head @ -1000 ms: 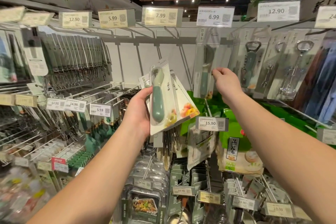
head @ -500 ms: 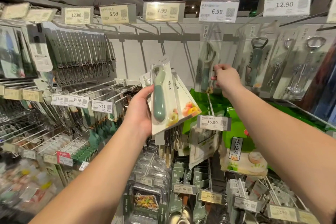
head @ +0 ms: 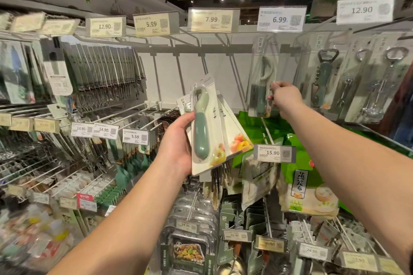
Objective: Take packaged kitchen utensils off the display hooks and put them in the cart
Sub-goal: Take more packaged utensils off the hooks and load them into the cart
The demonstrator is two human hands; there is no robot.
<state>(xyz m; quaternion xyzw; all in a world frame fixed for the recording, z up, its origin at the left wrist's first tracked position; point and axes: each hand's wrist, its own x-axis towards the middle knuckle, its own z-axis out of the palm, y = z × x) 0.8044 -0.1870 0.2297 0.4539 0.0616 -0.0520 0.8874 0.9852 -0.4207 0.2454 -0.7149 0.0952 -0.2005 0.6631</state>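
Gripping a fanned stack of carded peeler packages [head: 212, 127] by its left edge, the left hand [head: 176, 143] holds them up in front of the display, thumb on the front card and fingers behind; the front card shows a sage-green peeler in a clear blister, the ones behind show printed fruit. Up and to the right, the right hand [head: 285, 97] pinches the right edge of another packaged peeler [head: 262, 82] that hangs on its hook under the 6.99 price tag [head: 281, 19]. Packaged bottle openers [head: 324, 78] hang just to its right, and green bagged goods [head: 306, 185] hang on the row below.
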